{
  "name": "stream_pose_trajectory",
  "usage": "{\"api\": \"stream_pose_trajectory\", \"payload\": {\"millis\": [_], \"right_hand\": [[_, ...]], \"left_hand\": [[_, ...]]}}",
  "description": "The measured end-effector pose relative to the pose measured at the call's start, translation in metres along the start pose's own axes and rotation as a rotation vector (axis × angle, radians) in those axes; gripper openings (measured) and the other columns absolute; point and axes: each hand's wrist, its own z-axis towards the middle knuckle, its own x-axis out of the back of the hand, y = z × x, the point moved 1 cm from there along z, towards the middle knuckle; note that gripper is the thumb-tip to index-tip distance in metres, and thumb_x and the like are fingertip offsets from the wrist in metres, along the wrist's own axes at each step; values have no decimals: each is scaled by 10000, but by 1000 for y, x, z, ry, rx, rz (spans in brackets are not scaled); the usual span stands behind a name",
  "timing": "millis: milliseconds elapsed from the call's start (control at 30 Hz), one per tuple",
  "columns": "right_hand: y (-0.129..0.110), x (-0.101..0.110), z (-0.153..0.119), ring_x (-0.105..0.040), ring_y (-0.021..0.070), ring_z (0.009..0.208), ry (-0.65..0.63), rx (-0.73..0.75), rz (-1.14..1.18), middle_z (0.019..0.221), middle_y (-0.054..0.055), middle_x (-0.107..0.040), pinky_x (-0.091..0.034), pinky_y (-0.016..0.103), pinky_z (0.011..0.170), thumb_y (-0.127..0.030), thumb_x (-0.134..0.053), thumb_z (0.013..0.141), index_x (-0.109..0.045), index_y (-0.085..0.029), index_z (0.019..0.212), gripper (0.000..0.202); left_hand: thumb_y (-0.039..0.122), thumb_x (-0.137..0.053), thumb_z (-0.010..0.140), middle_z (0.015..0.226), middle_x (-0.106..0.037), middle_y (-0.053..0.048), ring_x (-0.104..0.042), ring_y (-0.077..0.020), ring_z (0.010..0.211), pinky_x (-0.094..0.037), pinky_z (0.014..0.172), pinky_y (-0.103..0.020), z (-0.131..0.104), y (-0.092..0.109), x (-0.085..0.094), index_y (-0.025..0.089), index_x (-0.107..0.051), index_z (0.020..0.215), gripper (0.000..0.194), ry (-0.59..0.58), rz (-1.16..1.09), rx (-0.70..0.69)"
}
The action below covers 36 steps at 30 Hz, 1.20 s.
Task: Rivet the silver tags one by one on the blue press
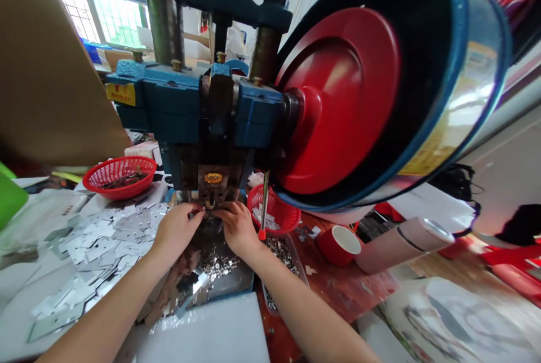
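Note:
Both hands meet at the die area below the ram (pixel 213 182) of a blue bench press (pixel 169 103). My left hand (pixel 181 226) is closed, thumb and fingertips pinched together at the left side of the die. From the right, my right hand (pixel 240 228) reaches in with bent fingers pressed together close to the left fingertips. Whatever lies between the fingers is too small and shaded to name. Small shiny metal bits (pixel 220 264) lie scattered on the press bed just below the hands. A heap of flat metal plates (pixel 114 239) spreads beside my left forearm.
A red basket (pixel 95 185) holding thin pieces stands left; another red basket (pixel 291 221) with plates is right of the press. A clear tray (pixel 302 278) holds small metal bits. The large red flywheel (pixel 338 126) fills the upper right. A red cup (pixel 338 246) and pink bottle (pixel 397 247) stand right.

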Motion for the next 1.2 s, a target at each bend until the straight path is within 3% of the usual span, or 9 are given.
{"api": "stream_pose_trajectory", "payload": {"millis": [133,333,567,667,767,867,967,1067,1200], "right_hand": [[-3,3,1,-480,208,1076,-43,-6,-66,1145,-4,-619,-328,371,997,-120,-510,841,-670,-344,1092,373],[-6,8,2,-396,217,1203,-149,36,-234,1217,-21,-586,-156,459,1094,-215,-479,908,-629,-393,1129,321],[-16,10,10,-433,219,1143,-176,99,-295,1141,-3,-614,-177,476,1086,-206,-481,901,-672,-338,1021,262],[-10,7,9,-473,206,1108,-147,24,-163,1137,5,-620,-271,422,1054,-152,-497,864,-673,-320,1031,296],[6,5,-6,-532,209,1049,17,-97,172,1103,58,-634,-380,384,980,-159,-471,856,-659,-245,1070,298],[27,7,-36,-604,222,945,209,-336,657,1018,93,-663,-470,383,873,-313,-416,909,-623,-186,1099,308],[36,18,-65,-638,220,886,229,-426,887,975,96,-681,-500,399,828,-476,-254,955,-594,-187,1150,488],[32,31,-78,-634,220,918,205,-406,1006,962,79,-686,-480,400,875,-550,-341,923,-608,-205,1155,495],[22,39,-75,-629,200,871,194,-365,895,891,53,-692,-475,360,873,-567,-452,878,-646,-208,1095,462]], "left_hand": [[389,-479,797,1004,-704,-96,-600,-285,976,-428,876,-390,2,-4,-2,191,-701,927,325,30,25,-55],[364,-504,768,951,-695,-76,-601,-263,956,-438,887,-380,9,-13,-10,207,-708,893,286,36,-22,-99],[306,-503,744,979,-696,-66,-609,-238,976,-457,909,-370,17,-24,-26,196,-704,927,294,35,-123,-102],[321,-517,737,1001,-680,-79,-593,-244,1001,-442,930,-386,16,-23,-22,184,-694,938,301,66,-139,-86],[390,-515,758,1019,-655,-88,-580,-251,988,-461,881,-393,9,-25,-7,184,-672,960,328,109,-144,-46],[444,-496,780,1055,-636,-77,-576,-249,957,-486,793,-376,-7,-33,15,205,-652,982,350,123,-142,-1],[463,-490,791,1045,-632,-53,-577,-241,962,-477,809,-364,-29,-46,32,234,-652,953,324,66,-83,-11],[481,-489,802,1004,-641,-33,-589,-232,953,-456,849,-352,-53,-61,42,257,-663,910,304,-52,33,-82],[537,-483,799,1012,-646,-45,-594,-248,944,-437,854,-371,-84,-72,44,269,-667,964,365,-148,199,-65]]}}
